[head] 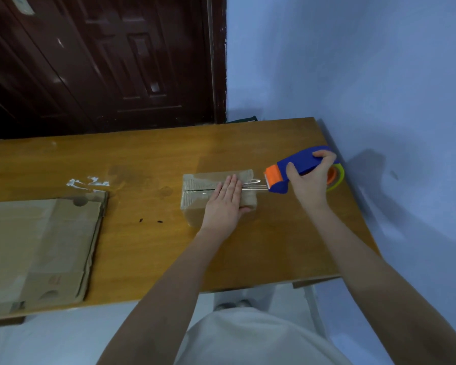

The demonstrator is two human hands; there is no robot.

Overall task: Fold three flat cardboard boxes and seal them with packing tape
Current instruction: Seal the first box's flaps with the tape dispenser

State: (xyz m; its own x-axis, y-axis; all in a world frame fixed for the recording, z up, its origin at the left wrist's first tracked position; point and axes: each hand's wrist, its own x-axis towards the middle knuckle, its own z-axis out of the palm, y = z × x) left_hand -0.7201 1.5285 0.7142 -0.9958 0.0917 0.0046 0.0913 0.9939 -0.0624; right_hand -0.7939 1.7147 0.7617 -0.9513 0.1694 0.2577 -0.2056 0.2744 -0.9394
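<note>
The long brown wooden table carries flattened brown cardboard boxes at its left near edge; a small folded brown cardboard box, flaps closed, contents hidden, sits toward the right far corner. The left hand presses flat on it, fingers straight together; the right hand grips the blue-and-orange tape dispenser just beside it, clear tape stretched between them.

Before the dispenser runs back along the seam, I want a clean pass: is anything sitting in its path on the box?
Yes. The left hand lies flat on top of the folded box, covering the seam between the tape dispenser, gripped by the right hand, and the untaped left stretch.
</note>
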